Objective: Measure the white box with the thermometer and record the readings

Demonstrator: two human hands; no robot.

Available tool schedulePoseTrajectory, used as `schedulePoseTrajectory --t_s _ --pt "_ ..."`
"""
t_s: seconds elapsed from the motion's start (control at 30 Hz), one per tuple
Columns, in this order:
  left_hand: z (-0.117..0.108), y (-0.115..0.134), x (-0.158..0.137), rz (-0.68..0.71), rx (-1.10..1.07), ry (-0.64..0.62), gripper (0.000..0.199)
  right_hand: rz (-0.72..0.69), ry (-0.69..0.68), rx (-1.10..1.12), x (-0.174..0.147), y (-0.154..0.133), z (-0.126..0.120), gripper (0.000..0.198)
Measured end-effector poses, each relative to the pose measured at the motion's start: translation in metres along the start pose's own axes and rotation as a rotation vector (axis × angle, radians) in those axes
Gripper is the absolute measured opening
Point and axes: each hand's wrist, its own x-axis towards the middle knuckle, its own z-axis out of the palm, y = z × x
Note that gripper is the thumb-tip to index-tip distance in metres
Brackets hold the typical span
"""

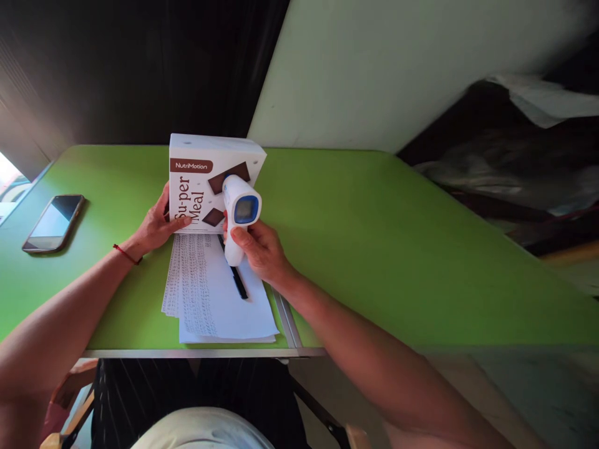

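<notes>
My left hand (161,219) grips the lower left side of a white box (189,146) printed "NutriMotion Su-per Meal", its thumb across the front. The box stands upright, tilted a little. In my right hand (262,249) is a white infrared thermometer (234,246) with a blue-rimmed screen, its front end close against the face of the box; whether they touch I cannot tell. Below the box lie sheets of paper (253,318) covered partly in handwriting. A black pen (239,284) rests on them, its upper end hidden behind the thermometer.
A smartphone (53,223) lies on the left of the green table (374,249). Behind stand a dark panel (140,68) and a pale wall (365,68). Plastic bags (552,100) are heaped beyond the table's right edge. A metal seam runs beside the papers.
</notes>
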Motion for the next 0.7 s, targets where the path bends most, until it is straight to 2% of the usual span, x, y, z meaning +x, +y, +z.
schedulePoseTrajectory --t_s 0.37,0.7 --pt "-0.0054 -0.0059 -0.0009 0.041 0.029 -0.074 0.082 -0.008 -0.013 0.06 -0.0001 0.0028 0.002 0.063" --pt "-0.0052 -0.0032 -0.0014 0.048 0.073 -0.057 0.078 0.028 -0.069 0.112 -0.0012 0.0021 0.0052 0.067"
